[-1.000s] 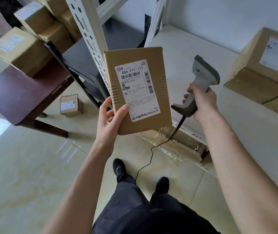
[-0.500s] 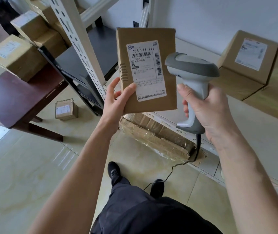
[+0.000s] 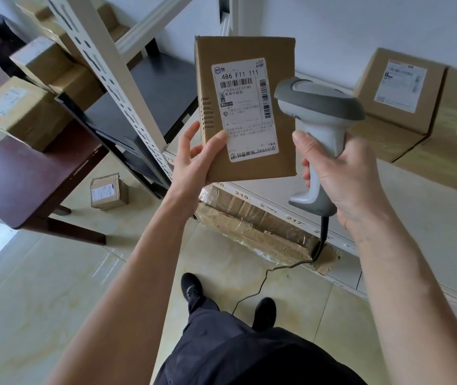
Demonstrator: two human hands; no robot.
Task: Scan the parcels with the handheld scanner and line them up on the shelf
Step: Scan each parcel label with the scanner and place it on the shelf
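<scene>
Up in front of the shelf [image 3: 430, 207], the left hand [image 3: 194, 159] holds a flat brown parcel [image 3: 245, 109] upright by its lower left corner, thumb pressed on the label [image 3: 245, 108], which faces the camera. Just beside the parcel's right edge, the right hand [image 3: 341, 173] is wrapped around the grip of the grey handheld scanner [image 3: 319, 129]. Two boxes [image 3: 396, 90] stand along the shelf's back edge.

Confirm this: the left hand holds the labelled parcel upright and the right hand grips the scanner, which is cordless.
Not cordless. The head view shows a dark cable running from the scanner handle's base to the floor. The rest stands: left hand holds the parcel, right hand grips the scanner.
</scene>
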